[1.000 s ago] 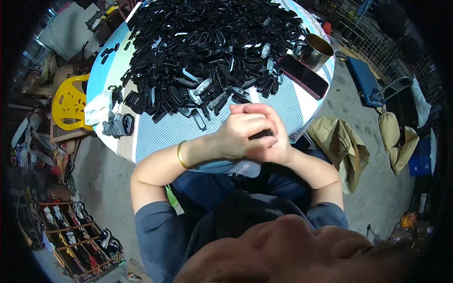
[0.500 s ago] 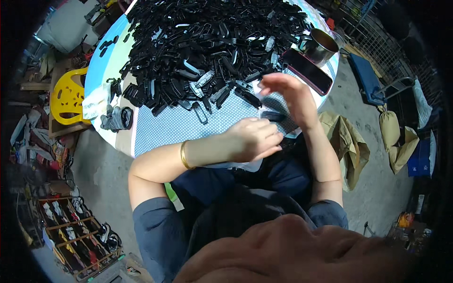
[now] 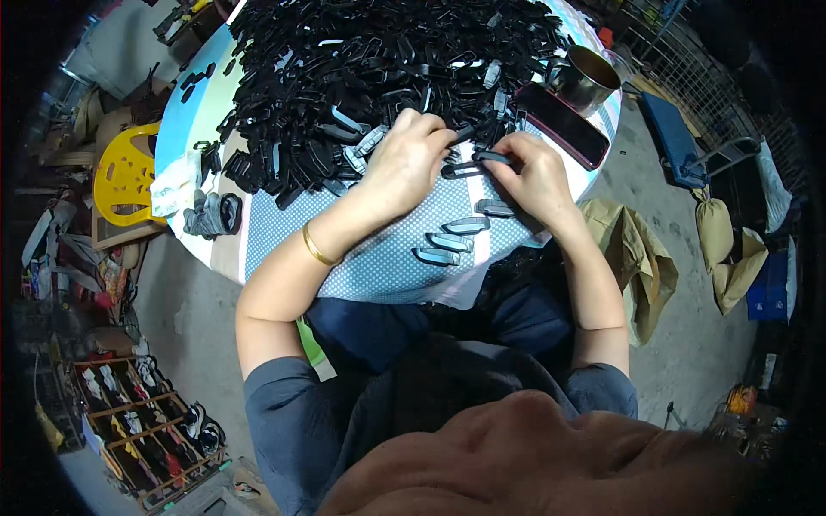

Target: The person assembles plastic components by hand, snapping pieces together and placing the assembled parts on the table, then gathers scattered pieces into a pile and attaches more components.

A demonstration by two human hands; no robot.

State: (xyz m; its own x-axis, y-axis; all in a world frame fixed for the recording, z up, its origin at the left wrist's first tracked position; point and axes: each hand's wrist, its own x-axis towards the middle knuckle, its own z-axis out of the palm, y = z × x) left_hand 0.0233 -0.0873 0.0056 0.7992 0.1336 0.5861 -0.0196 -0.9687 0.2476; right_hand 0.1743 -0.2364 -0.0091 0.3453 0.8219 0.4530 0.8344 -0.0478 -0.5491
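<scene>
A large heap of small black oblong plastic pieces (image 3: 379, 77), which look like clips or buckles, covers the table's far part. My left hand (image 3: 413, 159) reaches to the heap's near edge, fingers drawn together. A dark piece lies at its fingertips, but whether they grip it is hidden. In my right hand (image 3: 535, 176), thumb and fingers pinch a dark oblong clip-like piece (image 3: 492, 156). Under it lies another black piece (image 3: 463, 170). Several loose pieces (image 3: 443, 241) lie in a slanting row on the patterned cloth, nearer to me.
A dark phone (image 3: 564, 127) and a metal mug (image 3: 585, 79) stand right of the heap. Grey gloves (image 3: 212, 215) and a white plastic bag (image 3: 176, 185) lie at the table's left. A yellow stool (image 3: 129, 172) stands left, and tan cloth (image 3: 632, 258) hangs at the right.
My left hand has moved from the table's near edge up to the heap. My right hand, empty and spread before, has lowered and pinches a piece. The row of loose pieces is uncovered.
</scene>
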